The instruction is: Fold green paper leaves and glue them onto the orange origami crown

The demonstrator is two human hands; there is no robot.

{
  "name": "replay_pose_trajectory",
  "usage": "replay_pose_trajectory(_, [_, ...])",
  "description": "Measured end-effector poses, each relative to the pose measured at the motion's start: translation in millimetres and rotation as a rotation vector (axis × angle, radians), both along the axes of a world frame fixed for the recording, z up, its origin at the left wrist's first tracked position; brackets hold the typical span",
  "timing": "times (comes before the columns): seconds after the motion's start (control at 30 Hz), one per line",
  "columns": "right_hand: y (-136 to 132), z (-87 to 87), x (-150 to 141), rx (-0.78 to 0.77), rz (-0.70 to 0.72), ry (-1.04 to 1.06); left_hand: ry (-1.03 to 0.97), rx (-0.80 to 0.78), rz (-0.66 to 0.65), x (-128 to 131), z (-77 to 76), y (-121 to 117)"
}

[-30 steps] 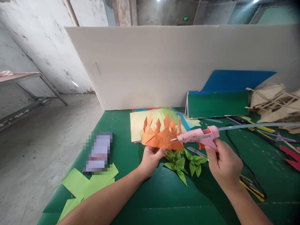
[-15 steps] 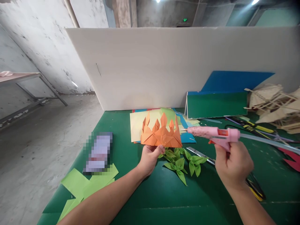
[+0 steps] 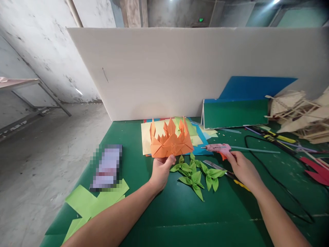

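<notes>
My left hand [image 3: 161, 172] grips the lower edge of an orange folded-paper crown [image 3: 171, 145], thumb in front, its points upward. A shiny patch like glue shows on the crown's front near my thumb. My right hand [image 3: 245, 171] is closed on the handle of a pink hot glue gun [image 3: 218, 148], whose nozzle points left and whose glue stick [image 3: 254, 150] sticks out behind. The gun is low over the table, apart from the crown; whether it rests there I cannot tell. Green folded-paper leaves [image 3: 196, 178] lie between my hands. A utility knife [image 3: 216, 165] lies partly behind my right hand.
Paper sheets [image 3: 146, 137] lie behind the crown. At left are a blurred phone-like object [image 3: 108, 164] and light green paper [image 3: 81, 200]. A black cord [image 3: 272, 175] loops at right, near pliers [image 3: 285, 138], red paper [image 3: 317, 171] and a wooden stick model [image 3: 300, 113]. A white board [image 3: 164, 72] stands behind.
My right hand has lowered the glue gun, moving it away from me towards the table. The crown has shifted slightly left and up and turned a little, still in my left hand.
</notes>
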State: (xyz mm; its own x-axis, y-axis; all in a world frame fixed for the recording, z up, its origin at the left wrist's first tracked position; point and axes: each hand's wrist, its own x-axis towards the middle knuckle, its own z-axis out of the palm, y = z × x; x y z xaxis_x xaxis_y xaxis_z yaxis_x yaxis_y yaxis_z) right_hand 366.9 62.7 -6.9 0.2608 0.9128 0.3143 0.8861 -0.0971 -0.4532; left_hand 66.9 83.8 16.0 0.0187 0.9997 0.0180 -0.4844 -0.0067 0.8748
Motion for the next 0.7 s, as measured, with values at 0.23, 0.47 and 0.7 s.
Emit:
replay_pose_trajectory(0.23, [-1, 3.2, -4, 0.008, 0.050, -0.099, -0.073, -0.007, -0.020, 1, -2.2, 0])
replay_pose_trajectory(0.47, [-25, 56.2, -66, 0.075, 0.625, -0.146, -0.040, 0.009, -0.055, 3, -5.1, -3])
replay_pose_trajectory(0.7, [-28, 46.9, -91, -0.061, 0.780, -0.283, 0.038, 0.026, -0.043, 3, -6.0, -4])
